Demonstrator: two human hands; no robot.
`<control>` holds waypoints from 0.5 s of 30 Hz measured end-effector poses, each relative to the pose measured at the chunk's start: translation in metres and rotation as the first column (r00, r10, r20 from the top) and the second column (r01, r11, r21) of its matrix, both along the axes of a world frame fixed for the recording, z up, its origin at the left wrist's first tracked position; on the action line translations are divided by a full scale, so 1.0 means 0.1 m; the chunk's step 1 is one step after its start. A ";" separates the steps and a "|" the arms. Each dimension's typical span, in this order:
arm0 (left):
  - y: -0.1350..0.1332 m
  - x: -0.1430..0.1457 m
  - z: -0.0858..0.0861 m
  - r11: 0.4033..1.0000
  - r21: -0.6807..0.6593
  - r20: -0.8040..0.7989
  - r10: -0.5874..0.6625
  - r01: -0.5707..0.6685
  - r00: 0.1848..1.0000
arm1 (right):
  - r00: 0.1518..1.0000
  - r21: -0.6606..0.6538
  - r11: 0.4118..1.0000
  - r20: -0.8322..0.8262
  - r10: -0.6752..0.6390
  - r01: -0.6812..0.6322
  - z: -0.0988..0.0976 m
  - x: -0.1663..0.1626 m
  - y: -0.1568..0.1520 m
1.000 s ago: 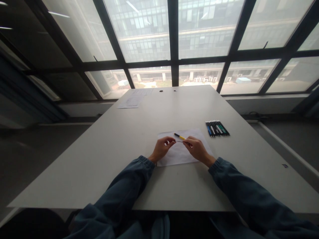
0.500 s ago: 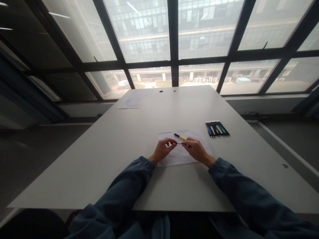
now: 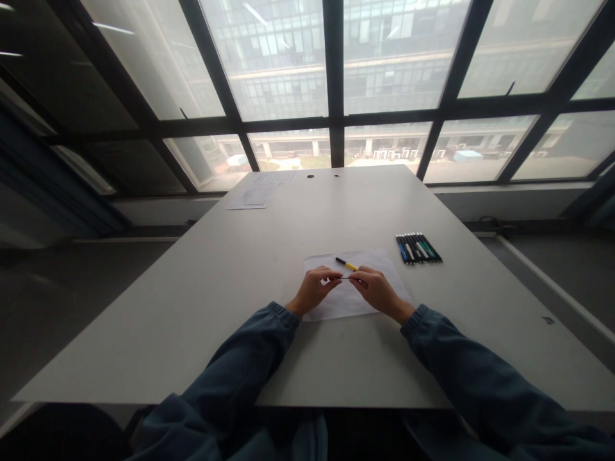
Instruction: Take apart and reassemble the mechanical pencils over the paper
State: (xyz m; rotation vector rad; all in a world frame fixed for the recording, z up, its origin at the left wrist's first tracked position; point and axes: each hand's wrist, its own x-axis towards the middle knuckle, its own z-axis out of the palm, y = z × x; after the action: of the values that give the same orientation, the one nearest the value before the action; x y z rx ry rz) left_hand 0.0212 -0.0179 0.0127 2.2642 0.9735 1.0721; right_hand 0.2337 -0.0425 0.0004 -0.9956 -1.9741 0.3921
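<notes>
Left hand (image 3: 314,289) is pinching one end of a thin dark rod (image 3: 346,278), fingertips closed on it, other fingers curled. Right hand (image 3: 377,289) is pinching the opposite end the same way. The rod is spanning the short gap between the 2 hands, roughly level, held just above the white paper sheet (image 3: 343,301). Too small to tell exactly what the rod is; it is looking like a pen refill.

Both hands are hovering over the sheet, which is lying flat on the bench (image 3: 240,282), near the person's edge and slightly right of centre. Both wrists are coming out of dark blue sleeves (image 3: 250,346) with elastic cuffs.

A yellow and black pen barrel (image 3: 346,263) is lying on the sheet just beyond the hands, tilted, black end pointing far-left. It is sitting close to the rod, apart from the fingers as far as the view is showing.

A row of pens (image 3: 418,247) is lying side by side on the bench to the right of the sheet, well apart from the right hand, mostly dark barrels with 1 blue at the left.

More papers (image 3: 257,192) are lying at the far left end of the bench, by the windows (image 3: 336,64).
</notes>
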 end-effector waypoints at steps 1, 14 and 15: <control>0.00 0.00 0.00 1.000 -0.003 -0.008 0.002 -0.002 1.000 | 1.000 0.000 1.000 -0.004 0.011 -0.011 0.00 0.00 -0.01; -0.02 0.01 -0.02 0.998 -0.033 -0.047 -0.051 0.050 0.998 | 1.000 -0.011 1.000 -0.008 0.023 -0.023 0.01 -0.01 -0.02; -0.01 0.00 -0.02 0.998 -0.034 -0.050 -0.050 0.048 0.998 | 1.000 -0.012 1.000 -0.010 0.016 -0.017 0.01 -0.01 -0.02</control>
State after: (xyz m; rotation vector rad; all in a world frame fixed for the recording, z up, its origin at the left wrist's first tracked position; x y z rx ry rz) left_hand 0.0217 -0.0192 0.0109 2.2863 0.9441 0.9758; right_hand 0.2330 -0.0445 0.0012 -0.9843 -1.9747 0.4180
